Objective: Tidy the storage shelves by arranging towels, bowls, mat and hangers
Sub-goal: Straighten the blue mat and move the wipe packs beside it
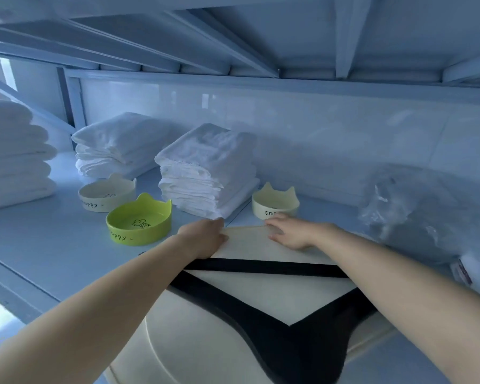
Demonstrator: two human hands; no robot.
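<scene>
While both arms are stretched forward from the bottom of the frame, a cream mat [261, 289] with black bands is held down at centre, lying flat on the pale blue shelf [53, 239] with its near part hanging over the front edge. The mat's far left corner is gripped by the left hand [203, 236], the fingers curled over the edge and the thumb laid on top. The far edge is pressed by the right hand [291, 232], whose fingers are laid straight and slightly spread on the surface.

Just beyond the right hand's fingertips a cream bowl with cat ears [275, 203] is seen; whether it is touched cannot be told. Left of the left hand a green bowl [139, 218] is placed, and behind it a second cream bowl [107, 192]. Three stacks of folded white towels are ranged across the back: one at the far left edge [14, 153], one at upper left [114, 142], one at centre [205, 167]. A crumpled clear plastic bag [421, 212] is seen at the right.
</scene>
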